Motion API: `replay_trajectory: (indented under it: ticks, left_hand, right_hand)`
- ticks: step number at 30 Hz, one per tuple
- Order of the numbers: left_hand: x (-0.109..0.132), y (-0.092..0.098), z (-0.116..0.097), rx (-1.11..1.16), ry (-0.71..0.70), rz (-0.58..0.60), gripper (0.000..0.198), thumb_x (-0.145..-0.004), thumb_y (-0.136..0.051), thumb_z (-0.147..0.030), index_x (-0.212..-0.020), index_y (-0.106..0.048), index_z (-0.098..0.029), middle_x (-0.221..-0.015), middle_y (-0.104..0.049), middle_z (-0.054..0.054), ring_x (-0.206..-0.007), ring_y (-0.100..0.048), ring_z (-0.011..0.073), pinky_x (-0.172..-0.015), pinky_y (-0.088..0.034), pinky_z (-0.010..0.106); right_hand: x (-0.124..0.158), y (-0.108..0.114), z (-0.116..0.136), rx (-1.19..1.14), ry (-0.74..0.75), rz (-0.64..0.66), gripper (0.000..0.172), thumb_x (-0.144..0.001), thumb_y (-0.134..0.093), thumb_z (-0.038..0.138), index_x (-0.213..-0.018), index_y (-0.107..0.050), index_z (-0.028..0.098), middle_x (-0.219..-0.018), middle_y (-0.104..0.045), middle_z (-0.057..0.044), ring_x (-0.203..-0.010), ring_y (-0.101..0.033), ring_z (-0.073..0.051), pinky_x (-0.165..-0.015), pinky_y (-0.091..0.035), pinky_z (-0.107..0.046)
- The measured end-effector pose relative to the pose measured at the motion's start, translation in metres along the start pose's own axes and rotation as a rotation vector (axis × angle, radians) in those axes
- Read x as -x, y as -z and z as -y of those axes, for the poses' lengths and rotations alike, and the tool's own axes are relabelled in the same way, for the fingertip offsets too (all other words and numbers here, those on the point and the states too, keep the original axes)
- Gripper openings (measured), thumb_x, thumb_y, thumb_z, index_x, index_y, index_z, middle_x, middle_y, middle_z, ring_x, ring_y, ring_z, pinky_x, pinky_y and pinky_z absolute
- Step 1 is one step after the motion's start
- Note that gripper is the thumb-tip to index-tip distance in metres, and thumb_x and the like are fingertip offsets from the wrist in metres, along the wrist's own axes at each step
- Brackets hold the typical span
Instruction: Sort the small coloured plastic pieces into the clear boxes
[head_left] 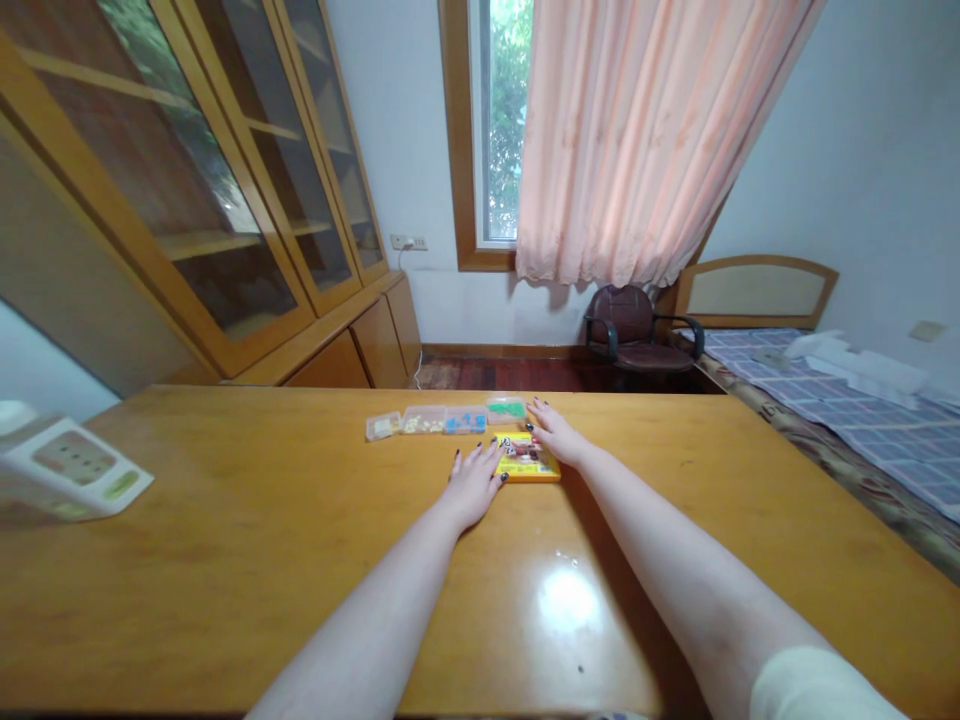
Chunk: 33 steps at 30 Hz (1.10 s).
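A small yellow box (527,460) with a picture on its lid lies flat on the wooden table (225,520), far in front of me. My left hand (474,482) rests flat on the table, fingers spread, its fingertips touching the box's left edge. My right hand (553,432) lies open at the box's far right corner, fingers stretched toward a clear bag of green pieces (506,408). A row of clear bags holds blue pieces (465,421), pale yellow pieces (424,421) and whitish pieces (383,427), just beyond the box.
A white device (64,468) with green markings sits at the table's left edge. Glass-door cabinets (225,200) line the left wall. Beyond the table are a dark armchair (637,335), a bed (847,400) at the right, and a pink curtain (645,140) over the window.
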<state>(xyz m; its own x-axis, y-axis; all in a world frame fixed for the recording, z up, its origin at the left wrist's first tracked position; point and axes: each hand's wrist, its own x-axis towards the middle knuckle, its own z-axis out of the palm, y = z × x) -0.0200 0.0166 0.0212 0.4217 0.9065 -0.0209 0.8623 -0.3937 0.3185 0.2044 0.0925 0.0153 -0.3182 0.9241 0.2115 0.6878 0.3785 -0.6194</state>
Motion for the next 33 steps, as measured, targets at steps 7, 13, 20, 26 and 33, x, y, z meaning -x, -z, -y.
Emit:
replay_trajectory:
  ticks: [7,13,20,26,33]
  left_hand:
    - [-0.001,-0.003,0.003,0.031,0.004,-0.015,0.053,-0.089,-0.036,-0.036,-0.141,-0.027,-0.03,-0.149,-0.027,-0.001,-0.135,-0.025,0.0268,-0.111,-0.01,0.054]
    - [0.0,-0.001,0.0,0.065,0.002,-0.019,0.056,-0.088,-0.037,-0.036,-0.142,-0.025,-0.03,-0.149,-0.027,-0.001,-0.135,-0.026,0.0269,-0.111,-0.009,0.055]
    - [0.0,-0.003,0.001,0.074,0.0,-0.042,0.056,-0.087,-0.04,-0.038,-0.141,-0.027,-0.031,-0.149,-0.028,0.0,-0.135,-0.024,0.0256,-0.111,-0.008,0.055]
    - [0.0,-0.001,-0.001,0.077,0.009,-0.038,0.055,-0.087,-0.04,-0.038,-0.141,-0.029,-0.031,-0.148,-0.028,-0.001,-0.134,-0.026,0.0254,-0.111,-0.009,0.054]
    - [0.0,0.0,0.0,0.083,0.015,-0.028,0.056,-0.086,-0.041,-0.038,-0.14,-0.029,-0.031,-0.148,-0.028,-0.001,-0.135,-0.026,0.0261,-0.111,-0.009,0.054]
  right_hand:
    - [-0.028,-0.004,0.032,0.284,-0.024,0.256,0.046,-0.091,-0.037,0.038,-0.135,-0.042,0.028,-0.144,-0.037,-0.003,-0.134,-0.03,-0.023,-0.108,-0.024,-0.045]
    - [0.001,0.028,0.017,0.483,-0.252,0.054,0.042,-0.093,-0.03,0.039,-0.12,-0.058,0.025,-0.12,-0.062,-0.008,-0.111,-0.055,-0.024,-0.103,-0.027,-0.047]
    - [0.046,0.043,0.012,0.681,-0.333,-0.099,0.04,-0.09,-0.035,0.038,-0.094,-0.07,0.018,-0.091,-0.07,-0.014,-0.094,-0.062,-0.026,-0.095,-0.033,-0.043]
    - [0.048,0.047,-0.015,0.527,-0.206,-0.134,0.067,-0.079,-0.056,0.044,-0.137,-0.039,0.015,-0.144,-0.034,-0.017,-0.132,-0.032,-0.028,-0.106,-0.025,-0.041]
    - [0.029,0.033,-0.051,0.334,-0.197,-0.001,0.076,-0.079,-0.057,0.044,-0.143,-0.027,0.018,-0.15,-0.019,-0.018,-0.134,-0.027,-0.03,-0.108,-0.024,-0.044]
